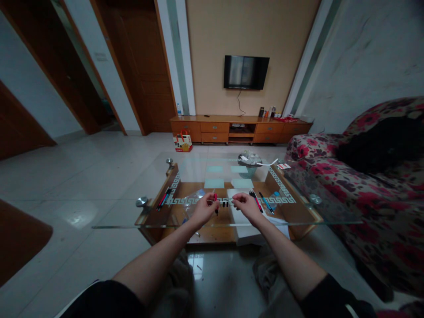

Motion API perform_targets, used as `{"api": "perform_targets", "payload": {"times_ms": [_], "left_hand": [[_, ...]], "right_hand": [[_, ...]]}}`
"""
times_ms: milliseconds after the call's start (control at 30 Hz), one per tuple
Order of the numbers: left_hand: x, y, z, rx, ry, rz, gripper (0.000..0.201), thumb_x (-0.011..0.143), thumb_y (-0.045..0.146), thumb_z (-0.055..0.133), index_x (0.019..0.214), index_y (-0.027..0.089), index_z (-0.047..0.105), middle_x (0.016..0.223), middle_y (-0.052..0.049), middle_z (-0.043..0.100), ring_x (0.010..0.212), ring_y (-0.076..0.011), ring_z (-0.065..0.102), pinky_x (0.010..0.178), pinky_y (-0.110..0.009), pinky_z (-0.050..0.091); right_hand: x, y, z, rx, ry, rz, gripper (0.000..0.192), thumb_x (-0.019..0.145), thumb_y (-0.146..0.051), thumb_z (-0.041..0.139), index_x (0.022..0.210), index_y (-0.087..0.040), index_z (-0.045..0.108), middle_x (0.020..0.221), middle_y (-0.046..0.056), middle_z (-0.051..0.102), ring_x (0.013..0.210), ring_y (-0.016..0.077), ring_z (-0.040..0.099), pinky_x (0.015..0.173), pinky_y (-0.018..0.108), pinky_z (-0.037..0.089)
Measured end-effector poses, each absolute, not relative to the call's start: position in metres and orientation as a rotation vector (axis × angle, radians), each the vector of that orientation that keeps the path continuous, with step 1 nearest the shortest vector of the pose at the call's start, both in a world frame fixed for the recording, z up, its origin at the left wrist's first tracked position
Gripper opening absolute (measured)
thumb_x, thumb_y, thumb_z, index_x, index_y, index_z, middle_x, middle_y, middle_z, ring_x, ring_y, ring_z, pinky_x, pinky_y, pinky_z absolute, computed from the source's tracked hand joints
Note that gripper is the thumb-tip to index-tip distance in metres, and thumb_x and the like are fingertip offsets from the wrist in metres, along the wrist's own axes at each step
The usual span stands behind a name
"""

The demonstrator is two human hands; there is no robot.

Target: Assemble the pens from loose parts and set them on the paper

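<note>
Head view: over a glass-topped table (298,207) with a wooden frame, the left hand (204,208) has its fingers closed round a red pen (215,202), held upright. The right hand (244,206) pinches a thin pale refill (222,201) that reaches across to the pen. The pen looks part-assembled, the refill not yet fully in, though this is small and hard to tell. More slim pens lie at the left (164,198) and right (255,199). A white box (243,223) sits under the glass.

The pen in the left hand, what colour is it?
The pen in the left hand is red with a dark part, seen best in the head view.
</note>
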State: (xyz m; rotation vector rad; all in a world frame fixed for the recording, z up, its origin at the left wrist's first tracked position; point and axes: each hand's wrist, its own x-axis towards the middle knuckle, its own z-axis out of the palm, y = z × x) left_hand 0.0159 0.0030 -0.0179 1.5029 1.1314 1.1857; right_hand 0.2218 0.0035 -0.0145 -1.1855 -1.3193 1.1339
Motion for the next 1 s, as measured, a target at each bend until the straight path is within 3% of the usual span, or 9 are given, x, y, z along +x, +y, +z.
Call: {"api": "perform_targets", "payload": {"times_ms": [400, 667, 1000], "left_hand": [[0.021, -0.005, -0.019, 1.591, 0.996, 1.024, 0.028, 0.076, 0.034, 0.067, 0.097, 0.017, 0.064, 0.082, -0.002, 0.064, 0.065, -0.0129, 0.061, 0.058, -0.023, 0.048], [0.019, -0.008, -0.011, 1.727, 1.016, 0.942, 0.027, 0.078, 0.033, 0.064, 0.097, 0.014, 0.066, 0.075, -0.003, 0.065, 0.062, -0.0122, 0.056, 0.058, -0.022, 0.042], [0.018, -0.009, -0.011, 1.834, 1.036, 0.906, 0.032, 0.081, 0.034, 0.062, 0.105, 0.014, 0.067, 0.082, -0.004, 0.068, 0.07, -0.0139, 0.057, 0.065, -0.024, 0.044]], "right_hand": [[0.22, 0.002, -0.003, -0.987, -0.893, 1.338, 0.031, 0.069, -0.04, 0.077, 0.085, -0.016, 0.064, 0.086, 0.004, 0.068, 0.071, 0.0126, 0.062, 0.063, 0.024, 0.051], [0.228, 0.012, -0.009, -0.966, -0.813, 1.1, 0.033, 0.069, -0.042, 0.076, 0.085, -0.016, 0.063, 0.078, 0.004, 0.068, 0.065, 0.0118, 0.061, 0.061, 0.024, 0.051], [0.223, 0.006, -0.006, -0.943, -0.917, 1.188, 0.033, 0.069, -0.043, 0.077, 0.085, -0.016, 0.066, 0.077, 0.004, 0.07, 0.064, 0.0127, 0.062, 0.063, 0.025, 0.052]]}}
